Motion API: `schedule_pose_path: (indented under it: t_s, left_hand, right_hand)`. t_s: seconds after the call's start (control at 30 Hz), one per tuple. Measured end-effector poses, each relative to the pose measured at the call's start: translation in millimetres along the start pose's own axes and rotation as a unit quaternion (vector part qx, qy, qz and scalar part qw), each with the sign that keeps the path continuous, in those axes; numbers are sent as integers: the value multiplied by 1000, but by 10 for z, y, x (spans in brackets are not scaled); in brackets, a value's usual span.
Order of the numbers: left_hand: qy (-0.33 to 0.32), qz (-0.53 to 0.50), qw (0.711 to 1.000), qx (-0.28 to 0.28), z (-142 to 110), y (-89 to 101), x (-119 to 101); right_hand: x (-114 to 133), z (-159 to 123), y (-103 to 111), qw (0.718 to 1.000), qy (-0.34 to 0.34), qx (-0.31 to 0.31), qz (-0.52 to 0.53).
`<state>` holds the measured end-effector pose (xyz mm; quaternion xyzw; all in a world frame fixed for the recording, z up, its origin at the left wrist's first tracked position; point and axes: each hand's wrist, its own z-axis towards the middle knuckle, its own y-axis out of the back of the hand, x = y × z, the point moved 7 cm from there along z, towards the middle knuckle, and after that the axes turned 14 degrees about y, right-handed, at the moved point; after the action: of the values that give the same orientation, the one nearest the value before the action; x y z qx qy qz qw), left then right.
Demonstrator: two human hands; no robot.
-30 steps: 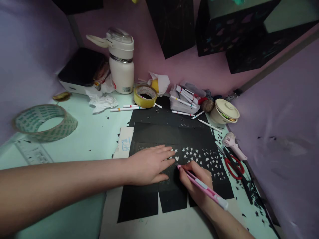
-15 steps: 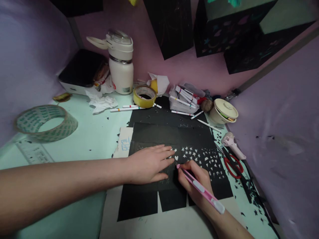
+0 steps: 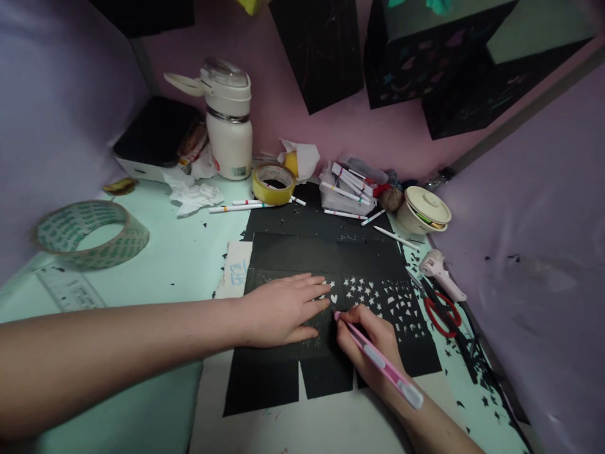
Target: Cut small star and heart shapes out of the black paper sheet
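A sheet of black card (image 3: 265,381) lies in front of me, with star, heart and triangle cut-outs in its middle band. My left hand (image 3: 283,309) rests flat on it, palm down with fingers spread. In my right hand (image 3: 373,337) is a pink pen-shaped craft knife (image 3: 382,362), gripped like a pen. Its tip points at the card just below a heart cut-out (image 3: 334,299), close to my left fingertips. The blade itself is too small to make out. Faint drawn outlines show on the card under my left hand.
Red-handled scissors (image 3: 442,315), a pink glue gun (image 3: 442,276) and black scraps lie to the right. A lidded cream bowl (image 3: 423,211), white markers (image 3: 352,183), yellow tape (image 3: 273,184) and a white bottle (image 3: 230,135) stand behind. A large tape roll (image 3: 135,243) is left.
Hands and knife stay almost in place. The view has shifted very slightly.
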<state>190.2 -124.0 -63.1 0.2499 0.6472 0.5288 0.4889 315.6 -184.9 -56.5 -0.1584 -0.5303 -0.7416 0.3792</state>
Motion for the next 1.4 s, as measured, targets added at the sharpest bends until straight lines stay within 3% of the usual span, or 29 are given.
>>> schedule_pose_path:
  t_s: [0.4, 0.53, 0.73, 1.1, 1.4]
  left_hand:
    - [-5, -7, 1000, 18, 8, 8, 15]
    - [-6, -10, 1000, 15, 5, 7, 14]
    - [-6, -10, 1000, 12, 8, 8, 11]
    - [-3, -8, 1000, 19, 11, 19, 3]
    - [-5, -17, 1000, 20, 14, 15, 16]
  right_hand:
    - [75, 61, -5, 976, 181, 117, -16]
    - [69, 75, -13, 969, 180, 164, -33]
    - [34, 44, -5, 968, 189, 165, -25]
    - [55, 41, 53, 955, 169, 242, -9]
    - [54, 36, 48, 954, 173, 244, -10]
